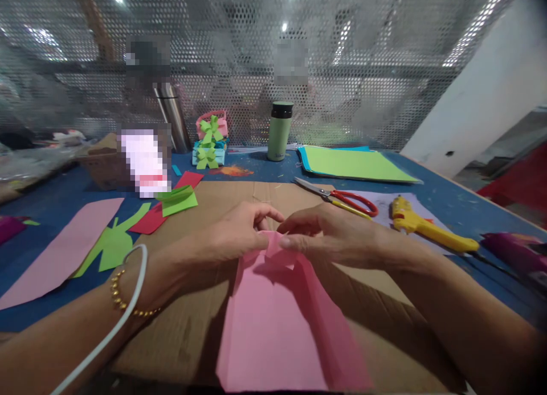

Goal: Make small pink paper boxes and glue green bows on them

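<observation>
**Hands pinched on pink paper**

Both hands are closed on the far edge of a pink paper sheet (277, 321) — the left hand (231, 235) and right hand (329, 235) are met fingertip to fingertip at a raised fold. The sheet is laid over cardboard (179, 332) on the blue bench (55, 195); red-handled scissors (342, 198) and a yellow glue gun (427, 229) are seen just beyond — to the right.

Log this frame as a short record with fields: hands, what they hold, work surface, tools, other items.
left hand: left hand pinches the top edge of the pink paper
right hand: right hand pinches the same edge, fingertips meeting the left's
surface: cardboard on a blue table
tools: scissors and yellow glue gun, right of the hands
paper: pink strip, green cutout, green sheets
back: green bottle, bowed boxes
</observation>
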`<action>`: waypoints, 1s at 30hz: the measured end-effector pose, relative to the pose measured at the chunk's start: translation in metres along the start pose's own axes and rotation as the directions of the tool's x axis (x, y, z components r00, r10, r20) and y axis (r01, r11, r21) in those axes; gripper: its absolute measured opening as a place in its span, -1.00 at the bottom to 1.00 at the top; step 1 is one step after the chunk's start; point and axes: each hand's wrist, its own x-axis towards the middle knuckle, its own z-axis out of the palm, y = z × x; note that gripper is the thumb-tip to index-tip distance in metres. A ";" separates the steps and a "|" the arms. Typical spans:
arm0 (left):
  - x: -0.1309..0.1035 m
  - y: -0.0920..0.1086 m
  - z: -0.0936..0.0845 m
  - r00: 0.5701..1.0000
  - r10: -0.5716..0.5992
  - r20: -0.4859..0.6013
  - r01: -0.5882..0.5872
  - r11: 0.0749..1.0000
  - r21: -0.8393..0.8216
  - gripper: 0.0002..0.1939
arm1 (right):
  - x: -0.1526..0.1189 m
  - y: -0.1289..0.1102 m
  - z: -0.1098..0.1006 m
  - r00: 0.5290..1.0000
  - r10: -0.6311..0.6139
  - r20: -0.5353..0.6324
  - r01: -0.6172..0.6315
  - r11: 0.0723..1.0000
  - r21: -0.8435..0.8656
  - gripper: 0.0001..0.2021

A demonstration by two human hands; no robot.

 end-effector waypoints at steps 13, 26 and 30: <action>0.005 -0.001 0.008 0.996 0.076 0.048 -0.078 0.996 0.045 -0.41 | 0.000 0.009 0.012 1.000 0.008 -0.012 -0.010 0.987 -0.158 -0.94; 0.008 -0.006 0.008 0.999 0.050 0.008 -0.051 0.985 0.165 -0.73 | 0.000 0.008 0.003 1.000 -0.006 0.019 0.009 0.987 -0.162 -0.82; 0.010 -0.013 0.008 0.995 0.098 0.028 -0.101 0.984 0.149 -0.80 | -0.001 0.009 -0.007 0.997 -0.048 0.058 0.050 0.998 -0.029 -0.65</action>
